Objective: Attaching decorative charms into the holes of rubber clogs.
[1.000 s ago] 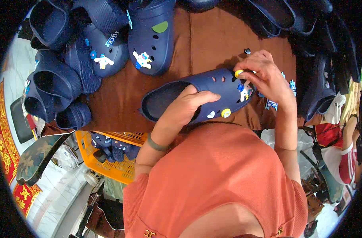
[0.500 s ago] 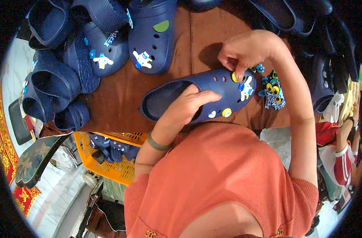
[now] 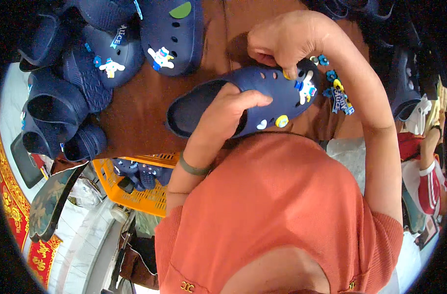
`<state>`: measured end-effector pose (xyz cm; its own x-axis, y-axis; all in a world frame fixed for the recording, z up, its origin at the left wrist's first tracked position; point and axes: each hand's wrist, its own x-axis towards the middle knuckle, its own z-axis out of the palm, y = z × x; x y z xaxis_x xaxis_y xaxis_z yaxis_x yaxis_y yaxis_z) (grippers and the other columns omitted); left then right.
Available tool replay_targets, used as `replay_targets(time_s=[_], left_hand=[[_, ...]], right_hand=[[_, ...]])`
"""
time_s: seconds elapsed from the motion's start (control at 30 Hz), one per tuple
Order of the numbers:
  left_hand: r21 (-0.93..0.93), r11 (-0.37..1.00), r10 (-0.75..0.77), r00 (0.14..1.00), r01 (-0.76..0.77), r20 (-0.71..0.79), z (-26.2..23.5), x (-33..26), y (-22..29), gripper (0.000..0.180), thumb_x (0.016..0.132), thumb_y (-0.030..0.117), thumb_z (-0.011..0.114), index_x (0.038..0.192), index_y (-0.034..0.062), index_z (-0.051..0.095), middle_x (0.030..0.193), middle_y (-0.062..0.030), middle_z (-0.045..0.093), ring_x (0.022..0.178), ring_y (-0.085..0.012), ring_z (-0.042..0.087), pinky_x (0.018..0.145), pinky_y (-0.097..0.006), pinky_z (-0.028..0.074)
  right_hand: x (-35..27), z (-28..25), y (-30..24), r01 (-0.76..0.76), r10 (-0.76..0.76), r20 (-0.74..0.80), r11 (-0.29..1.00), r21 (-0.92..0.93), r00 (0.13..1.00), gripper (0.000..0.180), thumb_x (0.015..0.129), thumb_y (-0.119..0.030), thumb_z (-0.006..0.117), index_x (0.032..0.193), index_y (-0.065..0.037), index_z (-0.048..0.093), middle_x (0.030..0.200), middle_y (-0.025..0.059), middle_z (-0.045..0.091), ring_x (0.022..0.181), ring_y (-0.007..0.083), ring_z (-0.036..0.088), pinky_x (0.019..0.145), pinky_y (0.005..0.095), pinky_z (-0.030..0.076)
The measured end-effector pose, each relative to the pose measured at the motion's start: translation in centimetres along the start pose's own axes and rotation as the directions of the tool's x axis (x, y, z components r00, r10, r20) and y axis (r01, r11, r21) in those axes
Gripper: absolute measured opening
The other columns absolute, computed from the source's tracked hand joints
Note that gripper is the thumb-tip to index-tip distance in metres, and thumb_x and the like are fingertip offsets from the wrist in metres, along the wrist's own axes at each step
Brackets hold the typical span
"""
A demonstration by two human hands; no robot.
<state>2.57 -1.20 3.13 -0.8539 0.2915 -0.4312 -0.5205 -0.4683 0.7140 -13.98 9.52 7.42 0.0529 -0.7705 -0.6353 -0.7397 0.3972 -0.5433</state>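
Below us, our left hand (image 3: 228,115) has its fingers curled shut around the side of a navy clog (image 3: 243,100), thumb lying across the upper, holding it tilted just above the brown desk (image 3: 135,117). Our right hand (image 3: 284,41) comes in from beyond the toe, its fingers pinched closed on a small yellow charm (image 3: 286,74) pressed against a hole in the clog's upper. Just past those fingertips, on the same upper, sit a white cartoon-figure charm (image 3: 307,88) and, nearer our body, a yellow round charm (image 3: 282,120) beside a small white one (image 3: 261,125). To the outer side of the right fingers a loose cluster of blue and yellow charms (image 3: 337,93) lies on the desk, close to the clog's toe but apart from it. Farther out from the left fingers, a row of finished navy clogs (image 3: 169,34) carries a green oval charm (image 3: 180,10) and white figure charms, and more plain navy clogs (image 3: 52,112) are heaped toward the desk's far-left edge. Under the left wrist, below the desk edge, an orange plastic crate (image 3: 135,193) holds dark items. The floor there is pale tile with a red and gold patterned mat (image 3: 13,215). At the right rim another person in a red and white sleeve (image 3: 431,181) is partly visible.
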Motion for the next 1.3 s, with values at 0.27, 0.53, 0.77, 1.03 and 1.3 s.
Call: replay_targets(time_s=[0.27, 0.53, 0.77, 1.03, 1.3], left_hand=[[-0.064, 0.996, -0.064, 0.998, 0.065, 0.005, -0.2, -0.2, -0.3, 0.037, 0.078, 0.012, 0.059, 0.113, 0.0003, 0.058, 0.103, -0.0065, 0.064, 0.093, -0.0149, 0.061, 0.085, -0.027, 0.047], [-0.051, 0.998, -0.047, 0.998, 0.049, 0.031, 0.5, -0.3, 0.2, 0.039, 0.078, 0.012, 0.059, 0.114, -0.0026, 0.058, 0.103, -0.0082, 0.065, 0.094, -0.0167, 0.061, 0.086, -0.028, 0.046], [0.126, 0.991, 0.059, 0.996, -0.05, -0.067, 0.4, -1.0, 0.1, 0.038, 0.077, 0.013, 0.061, 0.11, -0.006, 0.061, 0.106, -0.0111, 0.066, 0.097, -0.0174, 0.062, 0.088, -0.029, 0.046], [0.016, 1.0, -0.004, 0.995, 0.005, -0.097, 0.8, -0.6, 0.3, 0.037, 0.078, 0.014, 0.061, 0.109, -0.0064, 0.061, 0.104, -0.0116, 0.066, 0.095, -0.0182, 0.062, 0.086, -0.03, 0.046], [-0.002, 0.998, -0.059, 0.987, 0.059, -0.148, 1.3, -0.9, 0.7, 0.036, 0.084, 0.021, 0.06, 0.109, -0.0049, 0.062, 0.102, -0.0105, 0.066, 0.091, -0.018, 0.063, 0.085, -0.029, 0.048]], right_hand=[[-2.6, 2.1, 2.5, 0.072, -0.034, -0.166, 0.97, 0.233, 0.986, 0.026, 0.056, -0.01, 0.077, 0.074, -0.002, 0.06, 0.063, 0.0082, 0.06, 0.061, 0.0251, 0.058, 0.054, 0.0371, 0.042], [-5.9, 7.8, 4.8, 0.242, -0.033, -0.703, 0.949, 0.2, 0.711, 0.022, 0.074, -0.019, 0.074, 0.081, -0.002, 0.062, 0.071, 0.0061, 0.061, 0.067, 0.0181, 0.058, 0.065, 0.0308, 0.046], [-11.1, 13.7, 7.0, 0.032, 0.797, -0.567, 0.574, 0.819, 0.206, 0.018, 0.085, -0.018, 0.067, 0.091, -0.001, 0.065, 0.08, 0.0021, 0.065, 0.075, 0.0083, 0.058, 0.069, 0.0241, 0.047], [-10.1, 17.1, 5.9, -0.31, 0.42, -0.879, 0.886, 0.345, 0.223, 0.018, 0.079, -0.017, 0.068, 0.095, -0.009, 0.068, 0.082, 0.009, 0.063, 0.087, 0.0273, 0.058, 0.09, 0.0383, 0.037], [-8.3, 16.7, 4.5, -0.405, 0.421, -0.878, 0.861, 0.308, 0.227, 0.025, 0.073, -0.007, 0.07, 0.096, -0.008, 0.061, 0.09, 0.0093, 0.063, 0.093, 0.0277, 0.057, 0.09, 0.0405, 0.035]])
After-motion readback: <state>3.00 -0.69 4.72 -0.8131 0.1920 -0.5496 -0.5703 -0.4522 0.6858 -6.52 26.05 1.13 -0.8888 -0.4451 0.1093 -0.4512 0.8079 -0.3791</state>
